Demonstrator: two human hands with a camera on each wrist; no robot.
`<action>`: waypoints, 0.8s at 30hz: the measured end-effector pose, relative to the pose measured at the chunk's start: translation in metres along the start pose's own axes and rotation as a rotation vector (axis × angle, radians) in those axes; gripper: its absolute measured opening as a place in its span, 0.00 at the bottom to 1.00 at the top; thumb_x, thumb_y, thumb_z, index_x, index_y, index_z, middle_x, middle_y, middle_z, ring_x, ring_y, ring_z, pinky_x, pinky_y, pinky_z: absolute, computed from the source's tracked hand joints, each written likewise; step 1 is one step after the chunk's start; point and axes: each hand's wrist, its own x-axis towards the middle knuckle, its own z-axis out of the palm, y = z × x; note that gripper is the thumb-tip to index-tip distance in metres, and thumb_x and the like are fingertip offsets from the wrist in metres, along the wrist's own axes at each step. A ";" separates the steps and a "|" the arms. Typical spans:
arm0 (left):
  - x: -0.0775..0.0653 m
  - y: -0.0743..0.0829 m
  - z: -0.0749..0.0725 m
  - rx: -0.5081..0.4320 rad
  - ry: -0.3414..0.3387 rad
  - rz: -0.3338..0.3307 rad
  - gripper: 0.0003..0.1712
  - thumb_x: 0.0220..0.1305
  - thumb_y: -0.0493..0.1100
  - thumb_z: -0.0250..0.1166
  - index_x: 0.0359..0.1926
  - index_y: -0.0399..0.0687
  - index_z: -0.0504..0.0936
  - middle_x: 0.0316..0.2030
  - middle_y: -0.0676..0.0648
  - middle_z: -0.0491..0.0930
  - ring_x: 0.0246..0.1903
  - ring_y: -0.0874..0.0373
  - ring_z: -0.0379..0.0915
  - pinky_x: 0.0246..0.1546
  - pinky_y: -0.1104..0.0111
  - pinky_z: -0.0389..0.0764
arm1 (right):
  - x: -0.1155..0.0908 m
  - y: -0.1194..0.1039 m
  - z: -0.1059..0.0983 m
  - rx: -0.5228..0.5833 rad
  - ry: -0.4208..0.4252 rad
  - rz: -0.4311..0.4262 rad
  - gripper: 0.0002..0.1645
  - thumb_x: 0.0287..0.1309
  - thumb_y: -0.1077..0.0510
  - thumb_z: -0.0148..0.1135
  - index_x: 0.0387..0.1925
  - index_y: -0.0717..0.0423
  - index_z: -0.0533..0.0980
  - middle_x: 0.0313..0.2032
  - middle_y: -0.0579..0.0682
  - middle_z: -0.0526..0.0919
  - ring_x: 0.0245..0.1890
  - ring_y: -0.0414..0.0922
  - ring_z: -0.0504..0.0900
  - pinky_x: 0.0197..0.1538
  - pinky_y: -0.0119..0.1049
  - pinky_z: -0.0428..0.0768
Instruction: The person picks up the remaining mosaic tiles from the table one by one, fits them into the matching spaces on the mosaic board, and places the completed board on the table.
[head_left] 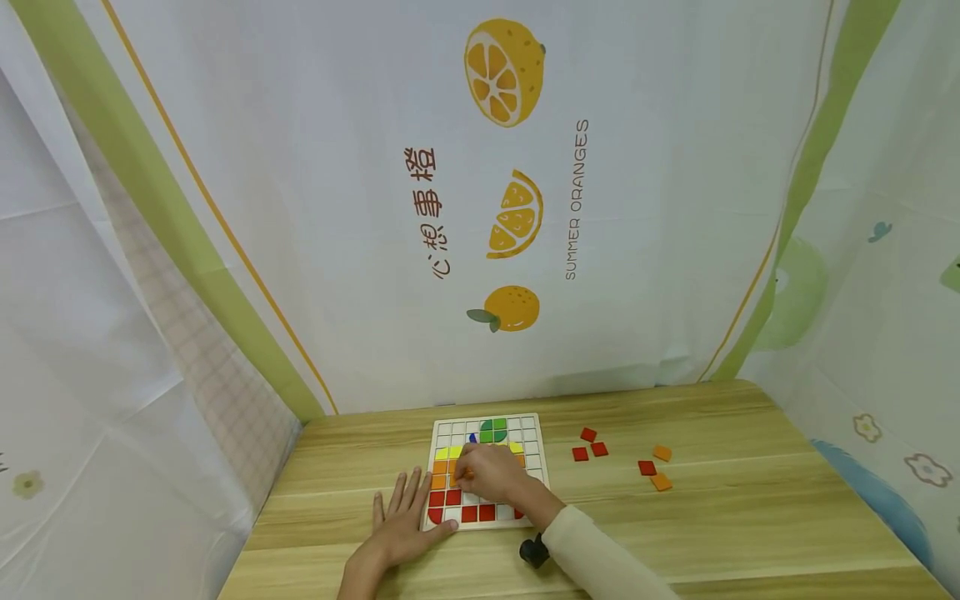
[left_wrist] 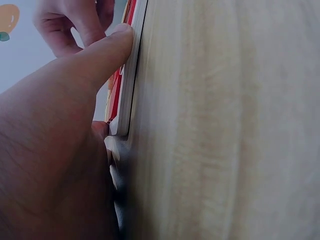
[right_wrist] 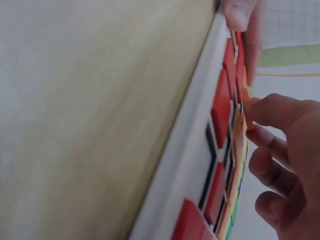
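Observation:
A white puzzle board [head_left: 530, 433] with a square grid lies on the wooden table, partly filled with red, orange, yellow, green and blue tiles. My right hand [head_left: 491, 473] is over the middle of the board. In the right wrist view its thumb and forefinger pinch an orange tile [right_wrist: 247, 111], tilted close over the grid. My left hand [head_left: 405, 521] lies flat at the board's left edge with fingers spread, the thumb [left_wrist: 117, 42] at the near rim. Red tiles [head_left: 477, 513] fill several cells of the near rows. My right hand hides the board's middle cells.
Loose red tiles [head_left: 588, 435] lie to the right of the board. Farther right are two orange tiles [head_left: 661, 482] and a red tile [head_left: 647, 468]. A small black object [head_left: 534, 552] is by my right wrist. A printed curtain [head_left: 360, 250] hangs behind the table.

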 end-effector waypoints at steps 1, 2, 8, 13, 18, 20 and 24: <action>0.000 0.000 0.000 0.002 -0.002 -0.001 0.64 0.62 0.82 0.61 0.85 0.49 0.56 0.86 0.40 0.47 0.86 0.36 0.33 0.77 0.29 0.25 | 0.000 -0.001 0.001 -0.003 -0.013 0.007 0.03 0.66 0.51 0.75 0.35 0.39 0.91 0.40 0.34 0.86 0.37 0.29 0.82 0.36 0.25 0.79; 0.000 0.000 0.000 0.002 -0.002 0.000 0.64 0.62 0.82 0.61 0.85 0.49 0.56 0.86 0.40 0.47 0.86 0.36 0.33 0.77 0.29 0.26 | 0.000 -0.002 0.001 -0.007 -0.027 0.013 0.02 0.66 0.51 0.75 0.36 0.39 0.91 0.41 0.34 0.85 0.37 0.30 0.82 0.36 0.26 0.79; 0.000 0.000 0.000 -0.004 -0.005 -0.001 0.64 0.63 0.81 0.61 0.85 0.49 0.55 0.86 0.41 0.46 0.86 0.36 0.32 0.77 0.29 0.25 | 0.000 -0.006 0.001 -0.038 -0.058 -0.003 0.04 0.68 0.51 0.73 0.40 0.40 0.92 0.45 0.34 0.86 0.38 0.30 0.83 0.37 0.25 0.79; 0.000 -0.001 0.000 0.003 0.000 0.002 0.64 0.63 0.81 0.61 0.85 0.49 0.54 0.86 0.40 0.46 0.86 0.36 0.32 0.77 0.28 0.26 | -0.001 -0.006 0.000 -0.062 -0.054 -0.017 0.05 0.69 0.51 0.72 0.41 0.39 0.92 0.46 0.33 0.86 0.39 0.29 0.84 0.37 0.25 0.79; 0.001 -0.002 0.002 0.009 0.001 0.000 0.64 0.63 0.82 0.61 0.85 0.49 0.55 0.86 0.40 0.46 0.86 0.36 0.32 0.77 0.28 0.26 | -0.003 -0.006 0.000 -0.060 -0.056 -0.022 0.06 0.70 0.51 0.71 0.42 0.40 0.92 0.46 0.34 0.87 0.38 0.29 0.83 0.36 0.25 0.79; 0.002 -0.002 0.002 0.009 0.002 0.001 0.64 0.63 0.82 0.61 0.85 0.49 0.54 0.86 0.41 0.46 0.86 0.36 0.32 0.77 0.28 0.26 | -0.004 -0.006 0.000 -0.062 -0.053 -0.025 0.06 0.70 0.51 0.71 0.42 0.40 0.91 0.46 0.34 0.86 0.36 0.29 0.83 0.35 0.24 0.78; 0.002 -0.003 0.003 0.016 0.010 0.008 0.63 0.63 0.81 0.61 0.85 0.49 0.54 0.86 0.41 0.46 0.86 0.36 0.32 0.77 0.28 0.26 | -0.005 -0.006 0.001 -0.067 -0.052 -0.027 0.06 0.70 0.51 0.71 0.43 0.39 0.91 0.46 0.33 0.86 0.35 0.29 0.81 0.33 0.22 0.76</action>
